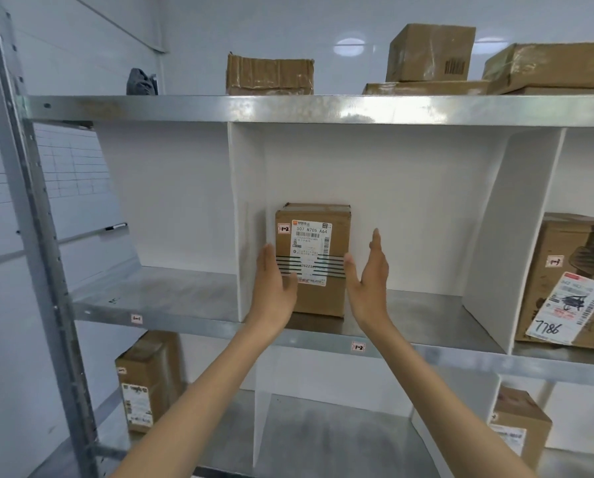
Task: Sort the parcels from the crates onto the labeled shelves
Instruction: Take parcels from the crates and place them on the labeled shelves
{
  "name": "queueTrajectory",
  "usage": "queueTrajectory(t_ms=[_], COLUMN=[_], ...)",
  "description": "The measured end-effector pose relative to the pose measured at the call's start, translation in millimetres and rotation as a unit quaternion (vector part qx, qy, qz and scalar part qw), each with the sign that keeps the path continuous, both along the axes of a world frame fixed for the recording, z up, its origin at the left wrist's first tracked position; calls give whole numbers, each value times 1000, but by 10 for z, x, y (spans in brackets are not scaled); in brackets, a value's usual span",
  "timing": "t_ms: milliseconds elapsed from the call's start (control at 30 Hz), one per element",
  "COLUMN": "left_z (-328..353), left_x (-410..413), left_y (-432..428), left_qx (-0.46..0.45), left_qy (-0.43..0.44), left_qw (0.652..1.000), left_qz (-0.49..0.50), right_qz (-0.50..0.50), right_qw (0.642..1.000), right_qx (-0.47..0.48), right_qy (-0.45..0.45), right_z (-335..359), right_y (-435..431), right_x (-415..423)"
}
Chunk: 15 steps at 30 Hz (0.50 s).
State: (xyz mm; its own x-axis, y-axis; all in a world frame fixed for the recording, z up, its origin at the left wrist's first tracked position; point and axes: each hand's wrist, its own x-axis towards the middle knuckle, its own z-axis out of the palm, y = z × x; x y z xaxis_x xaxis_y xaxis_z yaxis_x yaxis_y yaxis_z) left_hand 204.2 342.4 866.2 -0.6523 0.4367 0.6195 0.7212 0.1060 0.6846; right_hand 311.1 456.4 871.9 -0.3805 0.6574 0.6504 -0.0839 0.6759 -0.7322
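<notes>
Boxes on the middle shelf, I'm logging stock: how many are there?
2. The middle box stands in the centre bay. The right box sits past the divider, cut off by the picture's edge, so more could be hidden beyond it.

White label [311,251] on upright brown cardboard parcel [319,298], between fingers of left hand [274,288] and right hand [369,281]: "507 N705 A64". Small parcel sticker [284,229] above left fingertips: "1-2". Shelf-edge sticker [358,347] below right hand: "1-2". Large brown box [561,236] right of right fingers: handwritten "7786".
</notes>
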Motion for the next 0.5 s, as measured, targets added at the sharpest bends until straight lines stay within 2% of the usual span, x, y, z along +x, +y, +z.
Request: queueTrajectory(t_ms=[133,233,500], left_z=[45,26,-711], left_x=[409,637,873], left_y=[-360,-716,-2146], left_qx=[50,73,74], left_qy=[62,86,32], left_qw=[997,993,984], left_qz=[13,42,160], right_qz=[-26,3,153], right_qw=[994,988,979], right_qx=[90,141,129], right_qy=[51,70,25], right_z=[19,-53,-852], right_y=[-402,-785,-1956], right_x=[213,285,277])
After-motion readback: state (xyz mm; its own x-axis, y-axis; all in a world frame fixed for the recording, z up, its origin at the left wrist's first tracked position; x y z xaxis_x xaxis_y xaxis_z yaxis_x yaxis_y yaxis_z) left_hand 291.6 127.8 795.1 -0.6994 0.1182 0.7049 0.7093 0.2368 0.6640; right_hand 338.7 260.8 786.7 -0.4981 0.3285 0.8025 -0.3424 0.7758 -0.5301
